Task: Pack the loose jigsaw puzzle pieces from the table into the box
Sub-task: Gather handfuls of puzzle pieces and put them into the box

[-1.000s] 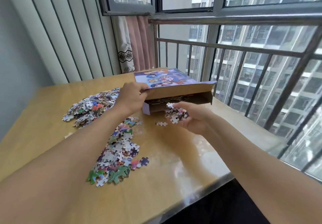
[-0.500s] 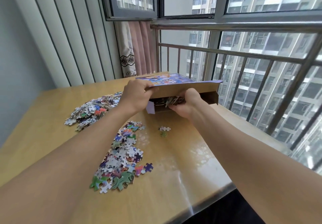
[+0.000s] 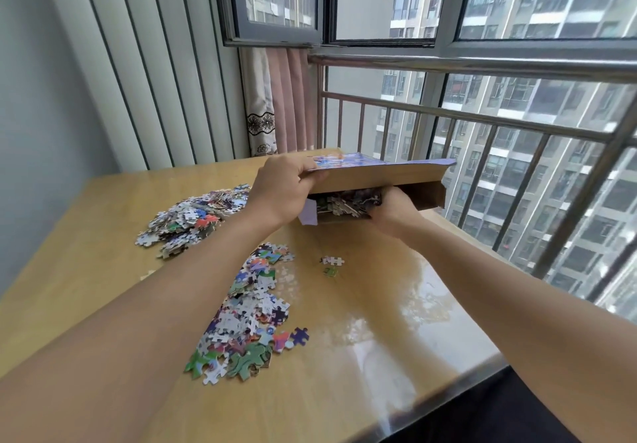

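The puzzle box (image 3: pixel 396 175) lies at the far side of the wooden table (image 3: pixel 362 356), its open end facing me. My left hand (image 3: pixel 279 191) grips the box's flap at the left corner and holds it up. My right hand (image 3: pixel 389 210) is at the box mouth with its fingers inside among the pieces; whether it still holds any is hidden. One heap of loose puzzle pieces (image 3: pixel 193 218) lies to the left. A long strip of pieces (image 3: pixel 248 315) runs toward me under my left forearm. Two stray pieces (image 3: pixel 332 263) lie in front of the box.
A metal railing (image 3: pixel 482 122) and window glass stand close behind and to the right of the box. A pink curtain (image 3: pixel 279 101) hangs at the far corner. The table's metal-edged front rim (image 3: pixel 431 404) runs near my right forearm.
My right hand carried a handful of pieces from the table up into the box mouth. The left hand lifted the flap higher. A second stray piece now lies in front of the box.
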